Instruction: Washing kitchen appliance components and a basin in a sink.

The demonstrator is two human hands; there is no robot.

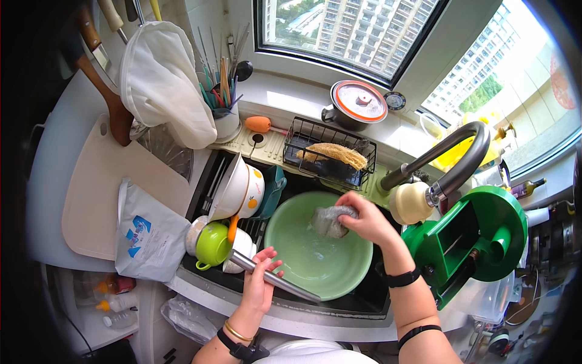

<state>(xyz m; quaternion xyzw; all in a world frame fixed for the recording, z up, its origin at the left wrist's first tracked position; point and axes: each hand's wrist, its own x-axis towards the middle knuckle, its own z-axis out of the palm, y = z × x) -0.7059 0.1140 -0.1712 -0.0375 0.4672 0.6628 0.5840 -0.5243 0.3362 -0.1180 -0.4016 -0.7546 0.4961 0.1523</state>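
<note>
A shiny metal tube slants across the palm of my left hand, held at the thumb, with several fingers spread. Its lower end reaches over the front rim of a pale green basin standing in the dark sink. My right hand pinches a grey scrubber, which looks like metal mesh, over the far right part of the basin. Clear water appears to lie in the basin; its depth is hard to tell. The scrubber is apart from the tube.
Left of the basin sit a white pot with orange prints, a lime-green cup and bowls. Behind it stands a wire basket with a loofah. A curved faucet and a green plastic slicer-like device crowd the right.
</note>
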